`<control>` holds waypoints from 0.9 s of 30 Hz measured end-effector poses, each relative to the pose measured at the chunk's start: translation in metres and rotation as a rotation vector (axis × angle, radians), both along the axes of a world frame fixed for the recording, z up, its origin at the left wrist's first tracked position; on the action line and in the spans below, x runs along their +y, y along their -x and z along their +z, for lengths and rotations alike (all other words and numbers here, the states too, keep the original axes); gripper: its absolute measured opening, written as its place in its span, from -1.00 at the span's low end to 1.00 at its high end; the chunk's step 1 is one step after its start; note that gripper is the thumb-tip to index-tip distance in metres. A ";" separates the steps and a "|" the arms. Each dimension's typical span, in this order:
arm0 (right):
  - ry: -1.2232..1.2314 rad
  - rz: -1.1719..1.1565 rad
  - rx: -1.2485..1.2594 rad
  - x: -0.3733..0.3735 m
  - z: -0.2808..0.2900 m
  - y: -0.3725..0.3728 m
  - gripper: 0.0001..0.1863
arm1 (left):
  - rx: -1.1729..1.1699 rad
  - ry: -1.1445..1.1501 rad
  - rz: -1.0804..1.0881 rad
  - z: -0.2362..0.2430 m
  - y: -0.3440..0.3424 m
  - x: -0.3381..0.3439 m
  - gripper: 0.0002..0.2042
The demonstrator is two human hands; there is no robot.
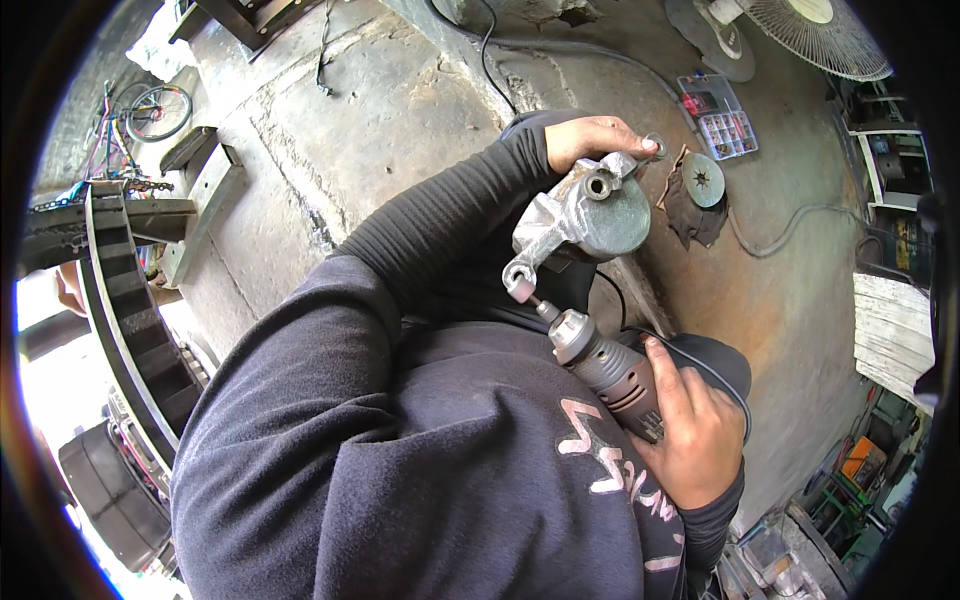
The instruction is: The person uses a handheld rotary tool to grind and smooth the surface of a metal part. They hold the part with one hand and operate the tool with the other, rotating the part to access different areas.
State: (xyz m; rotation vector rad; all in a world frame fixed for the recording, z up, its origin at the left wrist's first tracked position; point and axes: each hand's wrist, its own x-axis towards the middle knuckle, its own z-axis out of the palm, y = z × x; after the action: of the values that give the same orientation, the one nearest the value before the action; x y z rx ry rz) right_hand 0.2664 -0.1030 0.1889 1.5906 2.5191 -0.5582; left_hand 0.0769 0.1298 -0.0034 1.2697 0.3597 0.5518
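A grey cast-metal housing (610, 222) with a round body, a bolt boss and a slim lug hangs in front of my lap. My left hand (597, 140) is closed on its far side, thumb along the top edge; most of those fingers are hidden behind the casting. My right hand (692, 425) wraps round a dark rotary tool (615, 375), index finger stretched along its body. The small pinkish grinding bit (521, 289) at the tool's tip meets the hole at the end of the lug. Whether the bit is spinning cannot be made out.
On the concrete floor lie a clear parts box (718, 118), a round disc (703, 180) on a dark rag, and a grey cable (775, 240). A fan (815, 35) stands at the far right. Metal ramps (130, 300) are at the left, with a bicycle (158, 112) beyond.
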 end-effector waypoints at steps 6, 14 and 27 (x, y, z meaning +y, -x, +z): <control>-0.001 -0.025 0.022 0.000 -0.003 -0.001 0.00 | 0.010 0.025 -0.038 -0.002 0.001 0.002 -0.44; -0.023 -0.052 0.010 0.002 -0.006 0.000 0.01 | 0.005 0.023 -0.035 -0.003 -0.001 0.002 -0.43; 0.003 -0.076 0.021 0.002 -0.008 0.001 0.02 | -0.023 0.011 -0.051 0.001 0.000 0.000 -0.45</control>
State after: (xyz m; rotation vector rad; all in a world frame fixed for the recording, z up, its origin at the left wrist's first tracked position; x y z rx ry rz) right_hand 0.2654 -0.1015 0.1813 1.6949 2.4799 -0.5894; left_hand 0.0765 0.1297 -0.0023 1.2577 0.3102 0.5194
